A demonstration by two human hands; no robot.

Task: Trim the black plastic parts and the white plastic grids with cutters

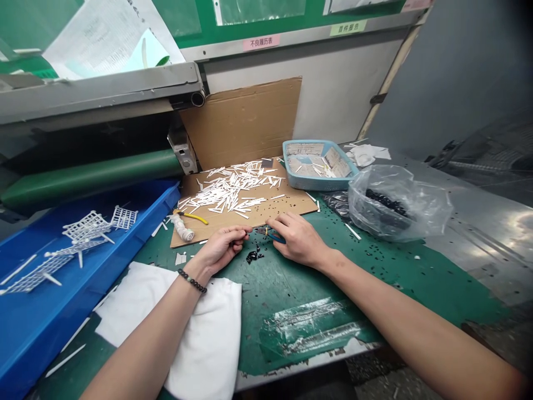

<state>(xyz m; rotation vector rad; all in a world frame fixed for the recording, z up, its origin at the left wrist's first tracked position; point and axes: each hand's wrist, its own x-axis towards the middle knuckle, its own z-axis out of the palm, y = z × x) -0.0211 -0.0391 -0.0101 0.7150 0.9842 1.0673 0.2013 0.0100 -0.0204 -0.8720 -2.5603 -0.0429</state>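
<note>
- Blue-handled pliers (pixel 272 238): on the green bench (pixel 291 289), between both hands, tips toward the left hand
- right hand (pixel 297 239): fingers curled narrow around the pliers handles
- left hand (pixel 222 248): fingertips pinched narrow just beside the pliers tips; anything held too small to tell; beaded bracelet (pixel 191 281) on wrist
- black plastic bits (pixel 253 256): small heap just below the pliers, more scattered on bench
- white cloth (pixel 204 333): under left forearm
- blue bin (pixel 70 300): left of the cloth, holds white plastic lattice frames (pixel 87 226)
- cardboard sheet (pixel 266 208): just past the hands, under a pile of white plastic sticks (pixel 233 186), yellow-handled pliers (pixel 195 217), and a white wrapped roll (pixel 182 227)
- clear plastic bag (pixel 416 211): right, holds black parts (pixel 387 203)
- pale blue tray (pixel 316 186): farther back, beside the cardboard
</note>
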